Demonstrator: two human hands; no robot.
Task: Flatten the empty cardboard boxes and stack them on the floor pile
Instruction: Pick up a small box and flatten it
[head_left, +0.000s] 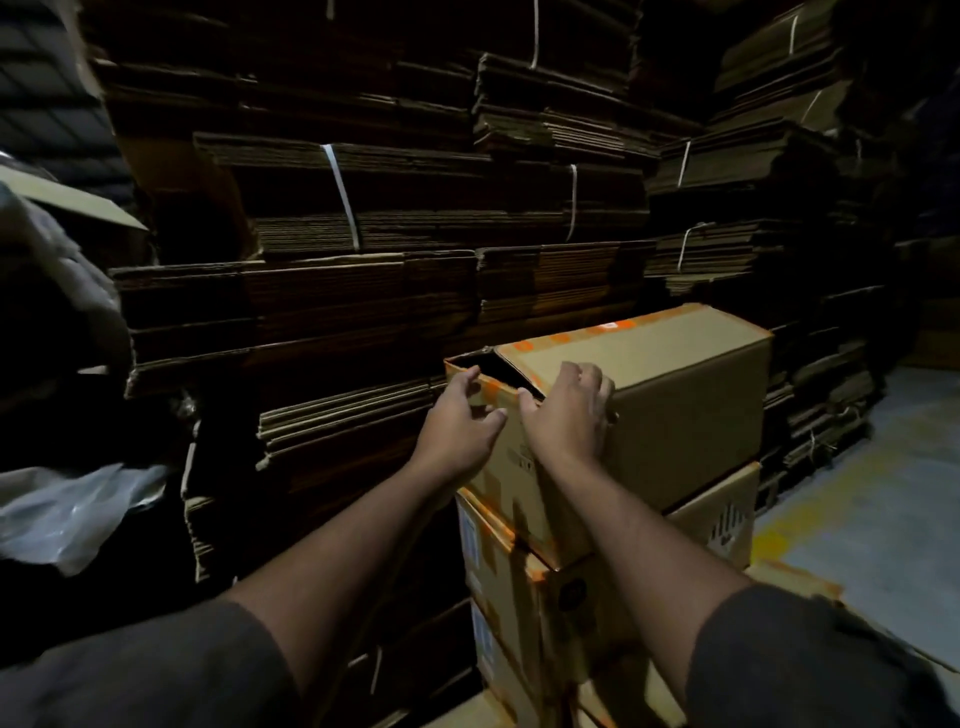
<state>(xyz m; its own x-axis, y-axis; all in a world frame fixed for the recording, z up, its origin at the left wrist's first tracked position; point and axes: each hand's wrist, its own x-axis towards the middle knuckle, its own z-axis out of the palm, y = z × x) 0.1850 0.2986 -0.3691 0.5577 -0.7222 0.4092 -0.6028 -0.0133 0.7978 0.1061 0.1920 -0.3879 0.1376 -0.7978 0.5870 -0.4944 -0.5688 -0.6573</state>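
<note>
While the top cardboard box (649, 395) sits on a stack of boxes (540, 587), its near corner flap is pinched by the left hand (460, 423) and its top edge is gripped by the right hand's (569, 410) curled fingers.

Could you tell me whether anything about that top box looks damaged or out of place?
Yes: the top box sits askew on the boxes below, and its near-left corner gapes open where the left hand and right hand hold it. Nothing looks spilled.
</note>
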